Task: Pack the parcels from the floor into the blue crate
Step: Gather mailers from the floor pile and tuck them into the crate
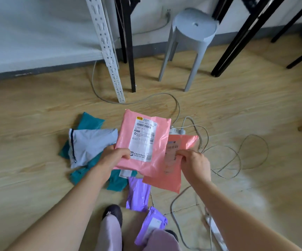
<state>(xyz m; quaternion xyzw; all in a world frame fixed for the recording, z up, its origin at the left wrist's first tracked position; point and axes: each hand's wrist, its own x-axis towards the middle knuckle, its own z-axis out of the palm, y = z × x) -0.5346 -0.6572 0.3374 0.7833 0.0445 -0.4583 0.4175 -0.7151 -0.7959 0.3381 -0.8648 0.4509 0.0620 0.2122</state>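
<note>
In the head view, we judge the step in hand to be the pick-up: both hands hold parcels above the floor, and nothing has gone toward a crate yet. Our left hand [116, 157] grips the lower left corner of a pink parcel [143, 140], thumb on the front beside its white shipping label and fingers hidden behind. Our right hand [194, 164] pinches a second pink parcel [166, 180] near its label. This one sits partly tucked behind the first, its lower corner hanging below the hand.

More parcels lie on the wooden floor under and beside our hands:
- a grey parcel [90, 144] resting on teal parcels [90, 122] to the left
- a purple parcel [138, 194] just below the pink ones
- another purple parcel [153, 223] close to our feet

The blue crate does not show in this view. A dark strip at the far left edge may be something, but we cannot tell what.

The next move, as we read it, calls for turning away to find the crate while carrying both pink parcels. The thin film could slip from a light pinch. Loose cables [224, 160] and a power strip [178, 131] lie just beyond our right hand, so any further reach there needs care.
</note>
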